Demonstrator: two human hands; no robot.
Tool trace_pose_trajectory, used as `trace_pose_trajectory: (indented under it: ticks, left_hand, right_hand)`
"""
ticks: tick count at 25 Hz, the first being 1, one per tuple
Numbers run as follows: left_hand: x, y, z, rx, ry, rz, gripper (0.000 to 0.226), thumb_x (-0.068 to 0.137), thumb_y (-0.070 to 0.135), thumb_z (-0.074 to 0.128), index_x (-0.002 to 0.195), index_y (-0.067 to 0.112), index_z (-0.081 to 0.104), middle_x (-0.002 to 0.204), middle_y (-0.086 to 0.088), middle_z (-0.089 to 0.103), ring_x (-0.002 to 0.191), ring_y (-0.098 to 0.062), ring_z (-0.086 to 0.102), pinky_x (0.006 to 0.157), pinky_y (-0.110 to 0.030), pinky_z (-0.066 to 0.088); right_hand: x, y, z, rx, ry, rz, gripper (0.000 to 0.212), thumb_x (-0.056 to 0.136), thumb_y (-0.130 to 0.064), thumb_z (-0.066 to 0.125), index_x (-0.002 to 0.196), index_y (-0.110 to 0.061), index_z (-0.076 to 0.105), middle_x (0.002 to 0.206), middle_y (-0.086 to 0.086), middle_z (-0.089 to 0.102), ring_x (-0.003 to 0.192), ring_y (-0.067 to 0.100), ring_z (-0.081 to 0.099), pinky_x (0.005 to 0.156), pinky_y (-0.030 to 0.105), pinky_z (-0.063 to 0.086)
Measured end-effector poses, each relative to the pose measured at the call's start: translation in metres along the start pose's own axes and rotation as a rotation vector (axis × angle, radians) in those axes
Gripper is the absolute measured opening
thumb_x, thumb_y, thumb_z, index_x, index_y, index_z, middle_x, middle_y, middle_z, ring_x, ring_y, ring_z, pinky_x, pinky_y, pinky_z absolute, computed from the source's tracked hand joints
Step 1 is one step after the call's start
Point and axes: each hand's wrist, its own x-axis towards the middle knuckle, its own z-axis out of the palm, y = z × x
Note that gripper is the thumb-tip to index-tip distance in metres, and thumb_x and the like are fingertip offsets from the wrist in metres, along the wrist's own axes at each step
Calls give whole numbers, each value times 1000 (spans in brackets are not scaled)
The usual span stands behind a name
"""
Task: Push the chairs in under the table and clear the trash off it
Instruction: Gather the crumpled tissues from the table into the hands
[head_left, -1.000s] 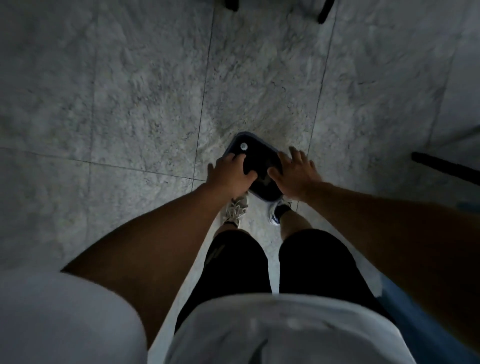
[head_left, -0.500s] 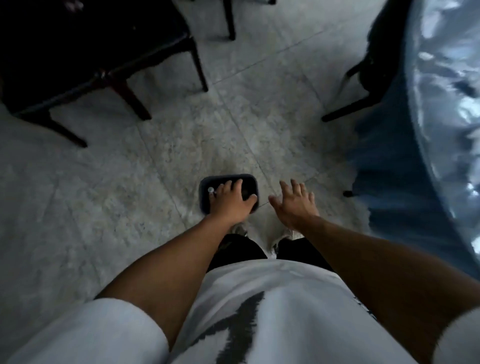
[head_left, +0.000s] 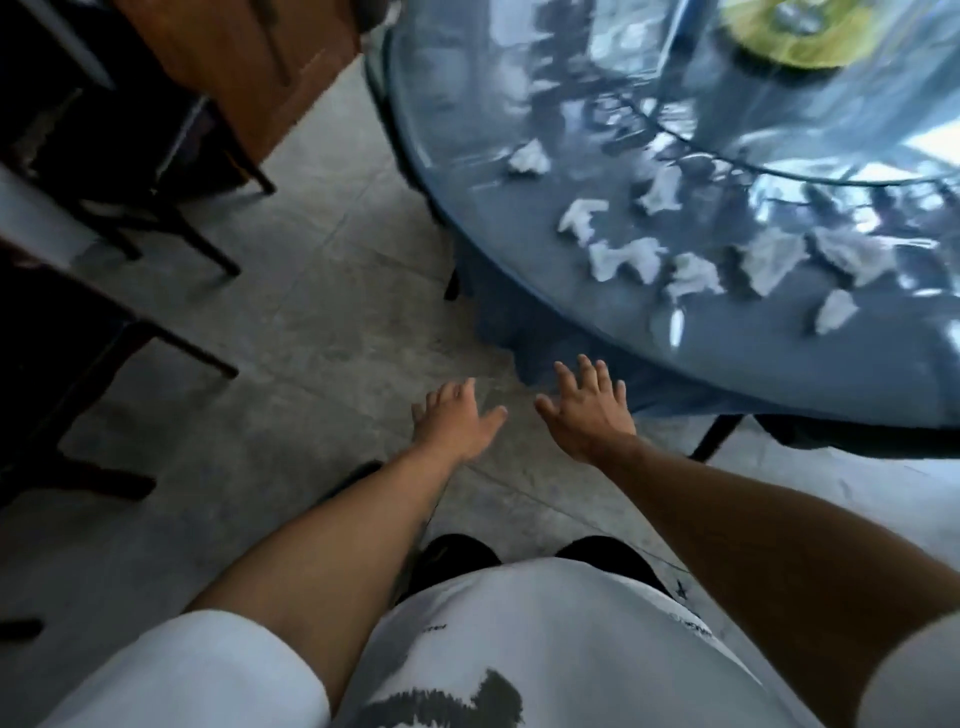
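Observation:
A round table (head_left: 779, 364) with a blue cloth under a glass top fills the upper right. Several crumpled white tissues (head_left: 626, 257) lie scattered on it near its front edge. Dark chairs (head_left: 104, 322) stand on the left, away from the table. Another dark chair (head_left: 852, 436) sits partly under the table's near edge at the right. My left hand (head_left: 457, 421) and my right hand (head_left: 587, 410) hang over the floor just short of the table's edge, both empty with fingers spread.
A glass turntable (head_left: 779, 130) with a yellow-green object (head_left: 800, 36) sits at the table's middle. A brown wooden cabinet (head_left: 244, 67) stands at the upper left. Grey tiled floor (head_left: 311, 364) lies between the chairs and the table.
My left hand has let go of the small dark device it held; that device is out of sight now. The view has swung up and right toward the table.

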Motion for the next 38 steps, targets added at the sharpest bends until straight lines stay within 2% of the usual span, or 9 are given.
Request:
trace_pose_trajectory:
  ticks: [6,13,16,20,24,27,31,35,38]
  left_hand:
    - [23,136,13,95,93,152,82,94,67,45,156,17,30,161,-11,35,148,-30,31,118,-51,26]
    - [56,238,21,140,80,250,79,92,66,48,155,21,32,161,-10,34,148,-32,31,119,-52,25]
    - [86,284,22,132,48,328,77,93,65,48,155,24,31,161,-10,32,148,-31,31,119,-53,25]
    - [127,340,27,132,-18,405,78,95,65,45,158,22,28,163,-11,29,149,-31,28,121,-51,22]
    - [152,389,30,102,-77,493,74,96,60,50,155,19,34,158,-13,37,144,-34,36,118,-45,29]
    - [169,417,31,82,-72,533,69,97,56,52,153,19,38,154,-11,41,140,-34,38,117,-44,31]
    - [178,445,40,13,-61,488,66,98,49,53,153,15,39,152,-11,44,141,-31,38,118,-42,30]
    - [171,476,57,-83,-42,386,59,99,36,57,151,11,42,152,-12,45,141,-29,40,117,-37,28]
    - [160,496,70,-153,4,280,54,97,27,60,147,10,47,147,-13,51,137,-30,44,114,-37,32]
  right_hand:
    - [6,117,-56,71,107,84,73,101,-62,31,161,-24,15,170,11,1,157,33,-4,125,57,2]
    - [18,213,-95,187,149,242,72,101,-59,34,161,-23,16,170,11,2,156,33,0,125,56,5]
    - [36,246,-112,251,173,355,71,101,-55,38,161,-21,18,170,11,4,156,33,3,126,53,8]
    - [65,279,-134,268,190,418,76,95,-43,54,159,-17,22,167,16,10,154,37,9,125,51,16]
    - [90,306,-158,287,237,471,69,92,-34,56,154,-16,30,163,15,21,149,36,20,120,49,28]
    - [108,327,-172,273,260,462,61,93,-28,57,150,-20,37,159,10,27,143,35,30,112,49,39]
    - [130,354,-180,236,184,372,56,93,-26,58,147,-27,44,150,9,35,132,34,41,102,45,47]
    - [149,383,-179,220,93,255,33,90,-26,63,123,-21,59,131,8,43,118,33,48,89,43,51]
    - [154,401,-175,287,51,162,21,90,-14,61,111,-14,60,123,8,45,113,32,50,81,40,51]
